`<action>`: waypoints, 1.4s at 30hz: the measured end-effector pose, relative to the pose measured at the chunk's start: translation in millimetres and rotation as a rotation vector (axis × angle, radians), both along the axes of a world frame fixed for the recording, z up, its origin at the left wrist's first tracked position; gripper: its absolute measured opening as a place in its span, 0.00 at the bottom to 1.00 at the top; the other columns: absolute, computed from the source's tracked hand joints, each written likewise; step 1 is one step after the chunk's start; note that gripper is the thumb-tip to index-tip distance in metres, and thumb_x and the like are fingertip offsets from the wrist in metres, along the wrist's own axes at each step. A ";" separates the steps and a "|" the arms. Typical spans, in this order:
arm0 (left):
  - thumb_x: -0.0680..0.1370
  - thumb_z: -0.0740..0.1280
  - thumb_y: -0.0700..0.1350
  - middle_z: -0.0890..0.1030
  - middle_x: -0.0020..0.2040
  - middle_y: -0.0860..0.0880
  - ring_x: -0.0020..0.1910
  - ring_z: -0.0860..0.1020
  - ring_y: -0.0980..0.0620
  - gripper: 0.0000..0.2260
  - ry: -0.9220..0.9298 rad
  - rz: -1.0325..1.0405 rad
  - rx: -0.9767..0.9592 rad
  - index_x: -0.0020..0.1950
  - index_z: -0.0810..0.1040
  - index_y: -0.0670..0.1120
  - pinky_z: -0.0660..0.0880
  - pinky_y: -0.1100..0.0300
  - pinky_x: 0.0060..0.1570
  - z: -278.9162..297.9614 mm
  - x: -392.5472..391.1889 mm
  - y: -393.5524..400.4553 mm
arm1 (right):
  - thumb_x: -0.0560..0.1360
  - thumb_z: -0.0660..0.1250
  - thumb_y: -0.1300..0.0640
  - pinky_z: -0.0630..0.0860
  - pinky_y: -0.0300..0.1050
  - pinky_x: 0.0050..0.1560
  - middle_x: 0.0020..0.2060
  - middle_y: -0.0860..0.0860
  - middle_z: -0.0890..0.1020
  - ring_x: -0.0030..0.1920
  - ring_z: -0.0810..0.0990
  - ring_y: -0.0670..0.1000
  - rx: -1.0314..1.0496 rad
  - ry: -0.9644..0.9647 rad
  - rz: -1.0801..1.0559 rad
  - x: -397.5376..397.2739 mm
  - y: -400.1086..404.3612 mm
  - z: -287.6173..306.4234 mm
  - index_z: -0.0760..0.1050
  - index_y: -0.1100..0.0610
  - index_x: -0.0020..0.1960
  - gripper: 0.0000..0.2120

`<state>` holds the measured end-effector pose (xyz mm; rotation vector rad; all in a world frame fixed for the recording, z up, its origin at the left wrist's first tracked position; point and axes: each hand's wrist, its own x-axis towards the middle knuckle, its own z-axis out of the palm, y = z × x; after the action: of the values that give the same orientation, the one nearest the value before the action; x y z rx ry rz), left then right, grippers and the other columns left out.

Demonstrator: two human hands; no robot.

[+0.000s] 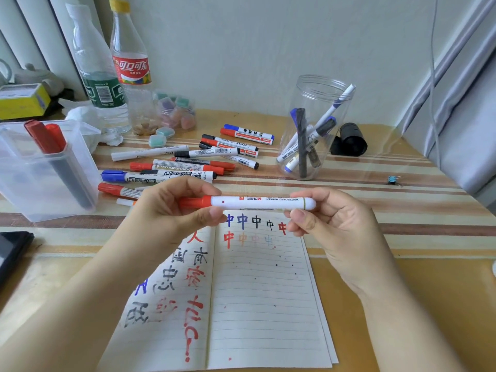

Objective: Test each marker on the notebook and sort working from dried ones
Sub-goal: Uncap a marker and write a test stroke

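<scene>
Square tub (40,183), 9 o'clock: 2 red-capped markers sorted. Pile of markers (188,159), 11 o'clock: untested, judging by position. Left hand (166,210) grips red cap; right hand (335,224) pinches barrel of red marker (257,203), capped, above notebook (263,291): 9 test marks. Round jar (314,130), 1 o'clock: several sorted.

glossy white plastic marker (257,203) with a red cap, matt lined paper notebook (265,299), clear smooth plastic jar (314,130), and the striped surface (402,210) shines under a glassy sheet.
</scene>
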<state>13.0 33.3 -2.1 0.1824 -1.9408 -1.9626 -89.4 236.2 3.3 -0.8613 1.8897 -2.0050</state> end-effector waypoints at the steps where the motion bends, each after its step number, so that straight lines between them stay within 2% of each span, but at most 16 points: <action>1: 0.60 0.79 0.48 0.83 0.37 0.46 0.38 0.80 0.48 0.12 -0.014 0.029 0.000 0.39 0.81 0.49 0.74 0.54 0.42 1.0 -0.1 0.9 | 0.66 0.70 0.58 0.77 0.36 0.38 0.36 0.54 0.84 0.35 0.82 0.47 0.014 0.008 0.002 0.0 1.4 -0.4 0.79 0.55 0.47 0.10; 3: 0.62 0.76 0.43 0.83 0.37 0.47 0.36 0.79 0.48 0.08 -0.051 0.099 -0.108 0.38 0.80 0.49 0.73 0.56 0.40 2.4 0.5 3.7 | 0.69 0.72 0.54 0.76 0.35 0.44 0.39 0.49 0.85 0.40 0.83 0.44 0.197 0.158 -0.039 0.1 3.3 -4.2 0.79 0.51 0.50 0.10; 5: 0.64 0.75 0.41 0.84 0.38 0.51 0.36 0.81 0.56 0.06 -0.088 0.134 -0.311 0.37 0.79 0.49 0.74 0.67 0.37 1.6 1.5 10.3 | 0.71 0.70 0.47 0.72 0.31 0.49 0.43 0.43 0.83 0.46 0.79 0.41 0.546 0.611 -0.160 -0.1 2.3 -10.7 0.79 0.48 0.53 0.12; 6: 0.66 0.75 0.40 0.84 0.38 0.54 0.36 0.81 0.61 0.07 -0.101 0.134 -0.422 0.37 0.79 0.50 0.72 0.72 0.36 -0.1 2.0 15.7 | 0.71 0.66 0.43 0.72 0.34 0.50 0.46 0.42 0.82 0.47 0.77 0.42 0.673 0.844 -0.193 2.2 -2.0 -13.9 0.80 0.49 0.54 0.15; 7: 0.66 0.75 0.40 0.83 0.37 0.55 0.36 0.81 0.63 0.09 -0.109 0.123 -0.522 0.38 0.79 0.52 0.72 0.75 0.37 -2.3 2.3 21.9 | 0.71 0.63 0.42 0.73 0.39 0.50 0.47 0.43 0.82 0.48 0.77 0.45 0.740 1.010 -0.193 5.3 -8.3 -17.6 0.80 0.50 0.53 0.17; 9: 0.67 0.75 0.41 0.82 0.36 0.56 0.38 0.80 0.63 0.09 -0.097 0.081 -0.668 0.39 0.77 0.52 0.74 0.72 0.39 -8.7 2.0 32.2 | 0.70 0.59 0.45 0.75 0.43 0.44 0.41 0.46 0.82 0.43 0.79 0.50 0.768 1.148 -0.159 12.7 -22.3 -23.9 0.80 0.52 0.49 0.17; 11: 0.70 0.74 0.48 0.82 0.37 0.55 0.39 0.80 0.60 0.07 -0.092 0.033 -0.729 0.41 0.76 0.51 0.75 0.65 0.40 -11.6 1.9 35.0 | 0.68 0.56 0.52 0.76 0.42 0.33 0.32 0.47 0.79 0.34 0.80 0.52 0.756 1.184 -0.122 19.1 -32.5 -28.6 0.79 0.54 0.42 0.13; 13: 0.71 0.66 0.55 0.80 0.37 0.57 0.38 0.78 0.59 0.10 -0.085 0.010 -0.826 0.44 0.77 0.50 0.73 0.66 0.39 -11.1 1.9 32.7 | 0.70 0.55 0.54 0.74 0.42 0.25 0.29 0.48 0.77 0.30 0.79 0.51 0.751 1.208 -0.133 19.0 -34.2 -31.8 0.78 0.56 0.41 0.14; 16: 0.72 0.57 0.59 0.73 0.35 0.61 0.37 0.73 0.61 0.16 -0.075 -0.053 -0.985 0.50 0.75 0.50 0.69 0.70 0.37 -11.3 3.5 31.8 | 0.71 0.55 0.54 0.71 0.42 0.22 0.29 0.48 0.77 0.30 0.79 0.51 0.772 1.254 -0.144 17.9 -30.0 -32.5 0.80 0.57 0.43 0.15; 19: 0.76 0.53 0.62 0.68 0.36 0.60 0.38 0.72 0.57 0.18 -0.102 -0.081 -1.114 0.51 0.73 0.51 0.66 0.64 0.36 -12.6 4.0 31.1 | 0.69 0.56 0.55 0.72 0.41 0.21 0.30 0.48 0.79 0.30 0.80 0.51 0.748 1.283 -0.144 17.2 -29.8 -31.7 0.81 0.58 0.51 0.19; 21: 0.76 0.51 0.60 0.72 0.38 0.58 0.39 0.75 0.52 0.19 -0.099 -0.095 -1.174 0.48 0.74 0.49 0.69 0.61 0.35 -13.9 3.8 27.9 | 0.72 0.56 0.54 0.72 0.42 0.21 0.29 0.48 0.79 0.30 0.80 0.51 0.701 1.263 -0.145 18.7 -30.9 -31.2 0.81 0.59 0.52 0.18; 24: 0.77 0.50 0.55 0.75 0.34 0.52 0.31 0.75 0.50 0.17 -0.066 -0.121 -1.311 0.41 0.73 0.46 0.69 0.60 0.27 -16.6 4.5 25.4 | 0.72 0.56 0.54 0.72 0.41 0.22 0.29 0.48 0.77 0.29 0.79 0.51 0.708 1.246 -0.131 22.2 -32.1 -29.6 0.81 0.58 0.48 0.17; 29: 0.75 0.42 0.59 0.74 0.37 0.50 0.35 0.72 0.49 0.21 -0.058 -0.222 -1.233 0.43 0.68 0.47 0.70 0.55 0.37 -18.7 5.0 23.0 | 0.73 0.54 0.51 0.64 0.38 0.21 0.25 0.47 0.76 0.24 0.76 0.51 0.804 1.242 -0.085 27.3 -27.9 -28.7 0.80 0.57 0.47 0.17; 34: 0.74 0.39 0.61 0.73 0.37 0.51 0.34 0.70 0.51 0.20 -0.043 -0.275 -1.210 0.42 0.64 0.50 0.67 0.59 0.35 -17.3 6.6 23.4 | 0.73 0.55 0.48 0.56 0.37 0.23 0.20 0.48 0.74 0.19 0.73 0.52 0.897 1.239 -0.093 32.1 -25.6 -25.3 0.81 0.55 0.48 0.19; 38: 0.73 0.38 0.62 0.74 0.38 0.51 0.36 0.72 0.50 0.20 -0.064 -0.283 -1.220 0.43 0.63 0.51 0.70 0.55 0.39 -18.1 6.4 22.9 | 0.72 0.54 0.47 0.54 0.36 0.24 0.19 0.47 0.73 0.19 0.73 0.50 0.923 1.216 -0.116 34.8 -26.2 -23.0 0.82 0.52 0.48 0.19; 42: 0.76 0.42 0.59 0.73 0.37 0.51 0.34 0.71 0.50 0.18 -0.040 -0.233 -1.227 0.42 0.64 0.50 0.70 0.55 0.37 -18.2 3.8 22.0 | 0.71 0.56 0.46 0.55 0.37 0.26 0.22 0.47 0.75 0.21 0.75 0.50 0.866 1.173 -0.132 32.4 -31.1 -23.3 0.77 0.53 0.36 0.15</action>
<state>16.8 55.3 -20.3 -0.3444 -2.8681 -0.5575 -57.0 205.2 -20.0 -1.7766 2.9913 -0.3732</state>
